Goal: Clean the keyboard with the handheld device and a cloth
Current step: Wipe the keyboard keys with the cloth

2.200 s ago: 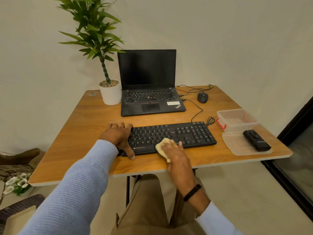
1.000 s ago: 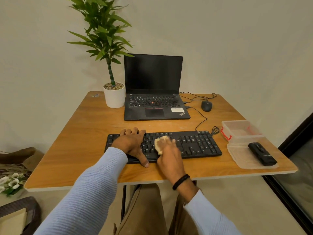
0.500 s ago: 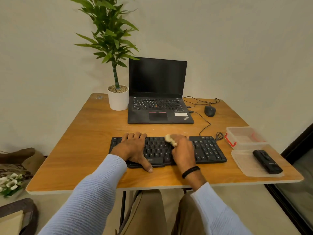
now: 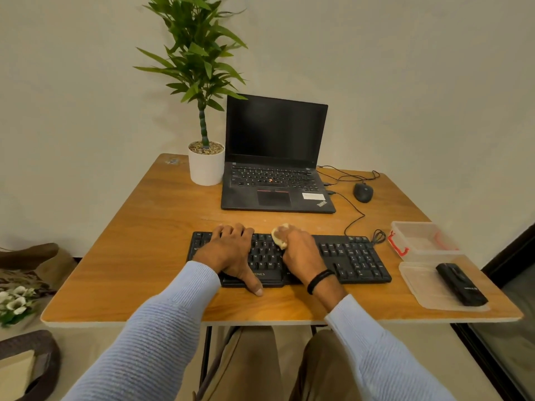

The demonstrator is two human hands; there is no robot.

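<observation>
The black keyboard (image 4: 354,259) is lying across the near middle of the wooden table (image 4: 139,244), its long side parallel to the near edge. The right hand (image 4: 301,254) is resting over the keyboard's centre, its fingers curling round a small cream cloth (image 4: 278,235) and pinching it against the keys at the far row. Only a bunched part of the cloth is showing past the knuckles. A dark band (image 4: 318,280) is circling that wrist. The left hand (image 4: 231,253) is lying flat on the left half of the keyboard with relaxed fingers reaching to the far edge, holding nothing. Its thumb is pointing down past the near edge onto the table.

At 4 o'clock from the keyboard, the black handheld device (image 4: 461,284) is sitting untouched on a clear plastic lid (image 4: 417,280), well apart from both hands. At 3 o'clock, just beyond the lid, a clear container (image 4: 423,241) with red clips is standing. A thin cable (image 4: 353,218) is running from the keyboard's far right corner toward 12 o'clock, where an open laptop (image 4: 275,180) with a dark screen is sitting. A black mouse (image 4: 362,192) is lying at 1 o'clock, and a potted plant (image 4: 206,166) in a white pot is standing at 11 o'clock, just beside the laptop.
</observation>
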